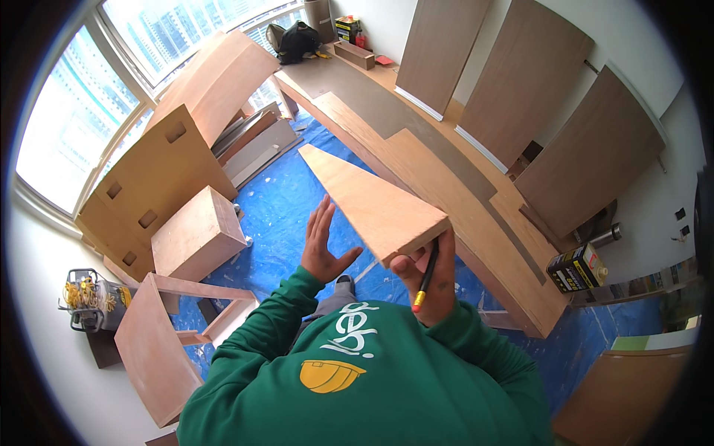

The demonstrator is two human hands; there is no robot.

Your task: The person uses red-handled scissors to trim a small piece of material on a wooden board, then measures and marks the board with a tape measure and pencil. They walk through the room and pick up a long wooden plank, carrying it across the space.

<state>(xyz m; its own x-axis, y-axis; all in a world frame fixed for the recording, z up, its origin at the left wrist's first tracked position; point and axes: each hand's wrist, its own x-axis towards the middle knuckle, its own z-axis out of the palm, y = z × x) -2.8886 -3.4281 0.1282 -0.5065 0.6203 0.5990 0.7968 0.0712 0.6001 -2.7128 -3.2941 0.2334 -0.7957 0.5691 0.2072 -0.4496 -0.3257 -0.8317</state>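
A long pale wooden board (375, 201), thick at its near end, stretches away from me above the blue floor sheet. My right hand (428, 281) grips its near right corner, and a black pencil (427, 273) with a yellow and pink end is held in the same hand. Close to the board's left edge, my left hand (325, 245) is raised with its fingers stretched out and the thumb apart. It holds nothing. Whether its fingertips touch the board I cannot tell. Part of the right fingers is hidden beneath the board.
A long low wooden platform (439, 204) runs along the right. Brown panels (520, 82) lean on the wall beside a metal can (576, 269). On the left stand a wooden box (197, 234), a panel with cutouts (152, 182) and an open frame (152, 349). Blue sheeting (271, 215) covers the floor.
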